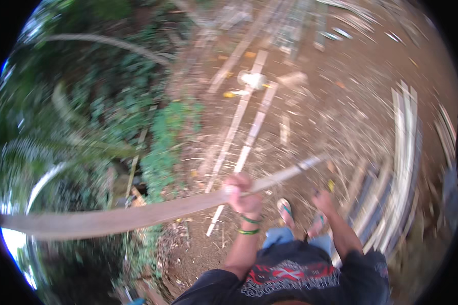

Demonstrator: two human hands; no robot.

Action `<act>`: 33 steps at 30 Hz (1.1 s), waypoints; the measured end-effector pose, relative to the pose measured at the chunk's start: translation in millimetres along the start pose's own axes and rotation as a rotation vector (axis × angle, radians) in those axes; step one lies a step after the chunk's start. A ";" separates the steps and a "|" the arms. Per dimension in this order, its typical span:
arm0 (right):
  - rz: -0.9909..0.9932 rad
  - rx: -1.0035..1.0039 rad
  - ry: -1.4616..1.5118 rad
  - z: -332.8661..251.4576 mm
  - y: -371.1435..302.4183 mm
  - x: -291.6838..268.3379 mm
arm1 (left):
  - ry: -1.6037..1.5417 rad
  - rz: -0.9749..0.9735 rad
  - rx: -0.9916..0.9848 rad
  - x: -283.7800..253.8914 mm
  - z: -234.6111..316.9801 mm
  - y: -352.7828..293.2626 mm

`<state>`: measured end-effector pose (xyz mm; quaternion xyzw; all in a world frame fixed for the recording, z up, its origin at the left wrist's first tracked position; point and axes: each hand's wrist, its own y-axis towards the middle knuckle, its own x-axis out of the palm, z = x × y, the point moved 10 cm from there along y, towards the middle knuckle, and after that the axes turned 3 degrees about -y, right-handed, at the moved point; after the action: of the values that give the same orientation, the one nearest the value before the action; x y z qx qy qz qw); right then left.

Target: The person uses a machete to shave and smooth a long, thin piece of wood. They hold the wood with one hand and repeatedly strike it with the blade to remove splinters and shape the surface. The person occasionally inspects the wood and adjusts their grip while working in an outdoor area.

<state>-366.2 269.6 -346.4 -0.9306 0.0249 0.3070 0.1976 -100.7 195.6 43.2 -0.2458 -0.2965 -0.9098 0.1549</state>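
Note:
A long, flat bamboo strip (152, 216) spans from the left rim to just above my right hand, its far part narrowing toward the middle of the view. My left hand (243, 194), with green bands at the wrist, is wrapped round it. Held low in front of my right thigh, my right hand (324, 201) is blurred and its fingers look closed. A small dark spot shows at its fingertips, too smeared to name. The hand is apart from the strip.
Two pale slats (254, 127) lie on the brown dirt ahead, with a white object (252, 80) near their far end. A pile of long split strips (404, 152) lies to the right. Green undergrowth (163, 132) borders the left. My sandalled foot (285, 211) stands below.

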 end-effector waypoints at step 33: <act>0.037 0.048 -0.037 -63.2 5.6 -68.8 | -0.351 0.168 0.019 -43.5 30.5 21.6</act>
<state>-387.4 235.1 -262.1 -0.9192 0.0458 0.3269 0.2148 -44.5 203.5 51.2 -0.4233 -0.3061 -0.8339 0.1784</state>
